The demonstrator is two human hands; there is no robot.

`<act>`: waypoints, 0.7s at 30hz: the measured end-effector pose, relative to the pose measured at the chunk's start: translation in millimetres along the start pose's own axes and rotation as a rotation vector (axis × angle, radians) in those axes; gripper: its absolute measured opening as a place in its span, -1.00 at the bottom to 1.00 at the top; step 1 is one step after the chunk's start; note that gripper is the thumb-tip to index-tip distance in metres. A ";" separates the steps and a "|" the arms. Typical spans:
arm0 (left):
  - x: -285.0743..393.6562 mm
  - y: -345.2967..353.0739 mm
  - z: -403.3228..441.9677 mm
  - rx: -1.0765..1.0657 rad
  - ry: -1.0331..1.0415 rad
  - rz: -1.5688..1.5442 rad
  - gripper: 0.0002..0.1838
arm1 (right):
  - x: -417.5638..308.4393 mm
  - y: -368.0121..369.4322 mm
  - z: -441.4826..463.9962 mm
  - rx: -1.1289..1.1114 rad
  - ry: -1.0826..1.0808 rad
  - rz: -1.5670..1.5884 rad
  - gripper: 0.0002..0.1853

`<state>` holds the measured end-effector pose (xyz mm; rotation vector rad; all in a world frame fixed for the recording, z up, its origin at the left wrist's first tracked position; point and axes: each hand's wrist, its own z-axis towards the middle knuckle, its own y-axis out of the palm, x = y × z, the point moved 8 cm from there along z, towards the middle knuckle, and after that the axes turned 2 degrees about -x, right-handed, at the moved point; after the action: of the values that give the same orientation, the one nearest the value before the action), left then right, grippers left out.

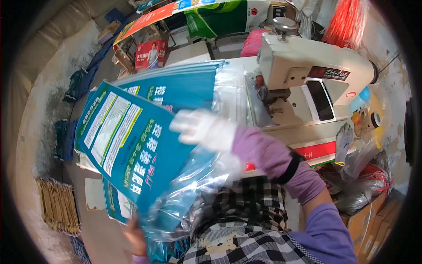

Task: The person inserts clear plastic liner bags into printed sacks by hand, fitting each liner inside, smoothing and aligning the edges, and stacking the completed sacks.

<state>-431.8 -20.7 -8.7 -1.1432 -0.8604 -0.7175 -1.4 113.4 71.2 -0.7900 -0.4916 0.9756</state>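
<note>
A blue printed plastic bag (127, 132) with a clear liner (200, 169) spilling from its near side lies tilted over a stack of similar bags (189, 81). My right hand (200, 127), in a white glove and slightly blurred, is at the bag's right edge above the liner, fingers stretched out. My left hand (134, 235), bare and partly cut off by my body, has its fingers closed at the bag's lower edge. A pale sewing machine (303, 66) marked ZH-70S stands to the right of the stack.
A phone (321, 100) rests on the machine's bed. A grey glove (343, 143) hangs at the table's right edge. Red strands (347, 22) hang at the back right. Folded brown sacks (58, 206) lie on the floor at left. A red box (150, 54) stands behind.
</note>
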 end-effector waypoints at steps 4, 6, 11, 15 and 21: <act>110.8 -65.4 157.3 0.564 0.617 0.552 -0.60 | -127.2 -12.0 64.9 0.169 0.147 0.378 -0.87; 193.4 19.0 246.5 0.412 0.483 0.195 -0.66 | -142.1 -11.8 55.3 0.333 0.275 0.573 -0.84; 310.7 314.2 249.6 -0.347 1.279 0.683 -0.64 | -64.8 42.7 -178.1 0.676 1.373 1.009 -0.62; 309.0 488.8 159.0 -0.861 1.433 0.271 -0.60 | -115.4 29.5 -292.1 0.848 1.752 0.849 -0.61; 269.2 599.7 134.4 -1.052 0.988 0.100 -0.78 | -147.4 -63.0 -296.0 0.461 1.580 0.052 -0.51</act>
<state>179.6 255.0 -30.8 -1.4531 0.5009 -1.5389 163.6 -143.9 -69.8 -0.8973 1.0818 0.2499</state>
